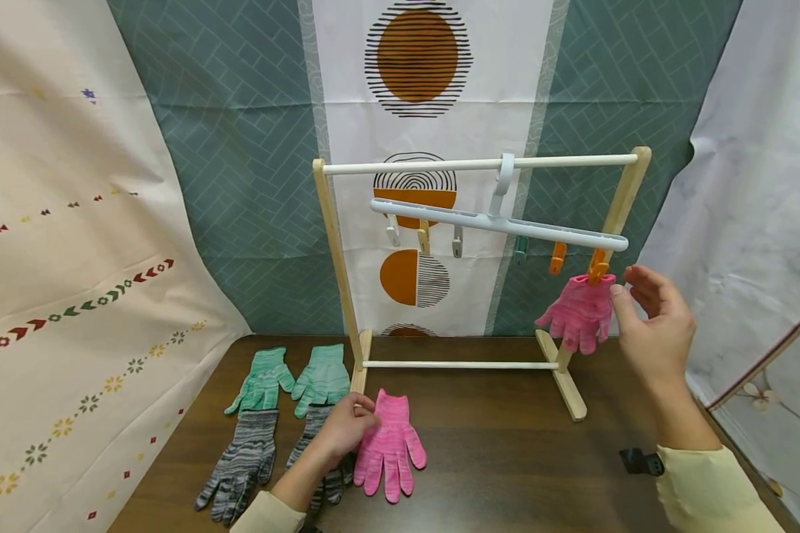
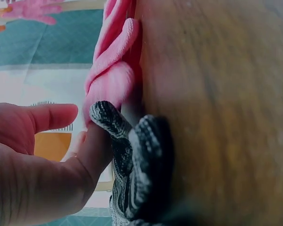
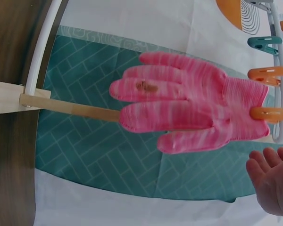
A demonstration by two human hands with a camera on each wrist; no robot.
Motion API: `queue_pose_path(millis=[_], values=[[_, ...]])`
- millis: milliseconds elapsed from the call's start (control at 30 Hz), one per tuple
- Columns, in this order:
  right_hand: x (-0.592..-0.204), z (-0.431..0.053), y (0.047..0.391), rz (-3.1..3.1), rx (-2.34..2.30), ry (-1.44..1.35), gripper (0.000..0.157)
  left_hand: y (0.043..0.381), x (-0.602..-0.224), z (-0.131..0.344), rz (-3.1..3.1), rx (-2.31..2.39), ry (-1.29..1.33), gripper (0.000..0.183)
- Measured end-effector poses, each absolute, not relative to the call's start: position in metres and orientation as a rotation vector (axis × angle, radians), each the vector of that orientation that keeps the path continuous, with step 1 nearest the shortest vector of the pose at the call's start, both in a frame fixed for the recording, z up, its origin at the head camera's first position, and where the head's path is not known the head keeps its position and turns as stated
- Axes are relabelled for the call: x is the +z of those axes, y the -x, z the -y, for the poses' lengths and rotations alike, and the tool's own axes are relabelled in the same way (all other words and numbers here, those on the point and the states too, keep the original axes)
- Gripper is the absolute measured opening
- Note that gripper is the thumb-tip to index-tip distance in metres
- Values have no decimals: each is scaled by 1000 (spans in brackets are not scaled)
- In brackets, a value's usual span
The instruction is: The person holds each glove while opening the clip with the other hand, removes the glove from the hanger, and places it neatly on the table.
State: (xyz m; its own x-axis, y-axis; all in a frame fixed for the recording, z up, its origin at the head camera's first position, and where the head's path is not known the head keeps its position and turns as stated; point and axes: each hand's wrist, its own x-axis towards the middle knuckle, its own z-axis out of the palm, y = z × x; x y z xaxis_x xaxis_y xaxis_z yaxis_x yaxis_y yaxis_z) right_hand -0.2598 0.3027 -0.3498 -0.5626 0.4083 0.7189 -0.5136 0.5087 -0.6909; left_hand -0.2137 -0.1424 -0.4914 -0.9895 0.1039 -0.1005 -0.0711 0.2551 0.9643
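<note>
A pink glove point(image 1: 580, 312) hangs fingers down from an orange clip point(image 1: 598, 268) at the right end of a pale hanger point(image 1: 507, 224). My right hand point(image 1: 660, 329) is beside it, fingers loosely bent around nothing; a dark stain marks one finger of that glove point(image 3: 165, 101) in the right wrist view. On the table, a second pink glove point(image 1: 392, 448) lies flat, fingers toward me. My left hand point(image 1: 350, 428) is at its left edge, thumb point(image 2: 56, 115) apart from the fingers, over a grey-black striped glove point(image 1: 307, 437) that it partly covers.
The hanger hooks over the white top bar point(image 1: 413, 167) of a wooden rack. More clips, such as a second orange one point(image 1: 557, 257) and a green one point(image 1: 521, 250), hang along it. Two green gloves point(image 1: 264, 381) and another grey-black glove point(image 1: 243, 463) lie at the left.
</note>
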Motion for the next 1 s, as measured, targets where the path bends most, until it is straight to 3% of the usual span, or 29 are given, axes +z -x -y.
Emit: queue_pose_path(millis=[600,1000], values=[[-342,-309,264,1993,1297,-112,52,209,-484,149,-2701,1463,-110,33],[-336,-312,270,2097,1304,-115,53,206,-478,148,-2764,1506,-121,42]])
